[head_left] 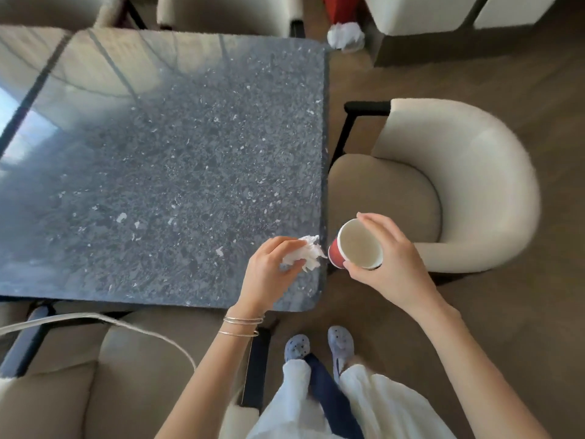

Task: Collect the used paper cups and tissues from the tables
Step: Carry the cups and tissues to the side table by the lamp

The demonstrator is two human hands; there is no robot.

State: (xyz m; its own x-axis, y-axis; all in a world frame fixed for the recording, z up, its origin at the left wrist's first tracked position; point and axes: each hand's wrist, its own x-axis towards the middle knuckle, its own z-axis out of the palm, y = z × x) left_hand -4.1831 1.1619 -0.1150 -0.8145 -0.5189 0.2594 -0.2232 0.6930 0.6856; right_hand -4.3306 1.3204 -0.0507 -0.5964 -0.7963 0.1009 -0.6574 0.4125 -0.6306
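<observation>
Your left hand point(272, 264) pinches the crumpled tissue point(305, 253) and your right hand point(391, 258) curls round the tilted red paper cup point(359, 245), so scraps or dregs may fall.

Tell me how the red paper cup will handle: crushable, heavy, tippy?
The red paper cup probably dents easily: its wall looks thin, so the right hand should grip lightly. It is tilted with nothing spilling and looks empty, so likely very light. Empty and tapered, it may tip if nudged.
</observation>
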